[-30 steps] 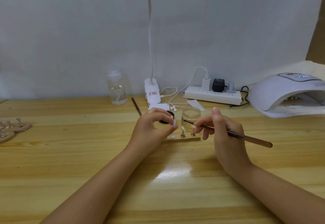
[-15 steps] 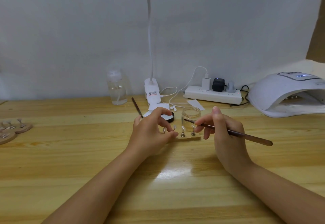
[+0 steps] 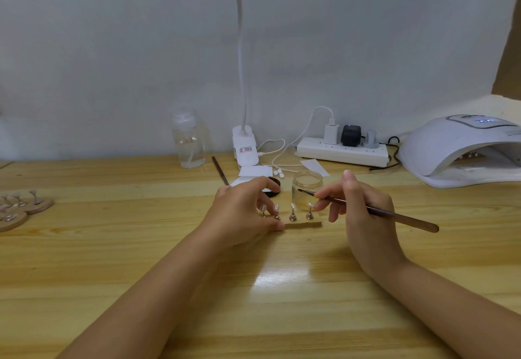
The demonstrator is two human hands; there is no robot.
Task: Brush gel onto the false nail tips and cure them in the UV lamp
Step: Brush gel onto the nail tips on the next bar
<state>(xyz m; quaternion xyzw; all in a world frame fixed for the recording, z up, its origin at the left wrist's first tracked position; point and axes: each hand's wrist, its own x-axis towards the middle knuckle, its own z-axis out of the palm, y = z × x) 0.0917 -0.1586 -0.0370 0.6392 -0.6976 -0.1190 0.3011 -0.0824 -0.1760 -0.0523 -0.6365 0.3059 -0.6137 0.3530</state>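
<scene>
Several clear nail tips on small metal stands (image 3: 293, 213) stand in a row on a thin wooden strip (image 3: 306, 224) at the middle of the table. My left hand (image 3: 242, 213) curls round the strip's left end, thumb against its front edge, fingers behind the two left stands. My right hand (image 3: 363, 206) pinches a brown brush (image 3: 400, 219) like a pen. Its bristle end points left in front of a small glass jar (image 3: 307, 182), just above the rightmost tip. The white UV lamp (image 3: 451, 147) sits at the far right, its opening facing me.
A black lid (image 3: 274, 189) and a second brush (image 3: 219, 168) lie behind my left hand. Along the wall stand a clear bottle (image 3: 189, 141), the desk lamp's base (image 3: 245, 151) and a power strip (image 3: 341, 152). Round wooden holders (image 3: 17, 210) with more tips sit at the left edge.
My left hand has come down and moved left, from a raised pinch over the strip to its left end, uncovering the row of stands. My right hand and the brush have barely moved.
</scene>
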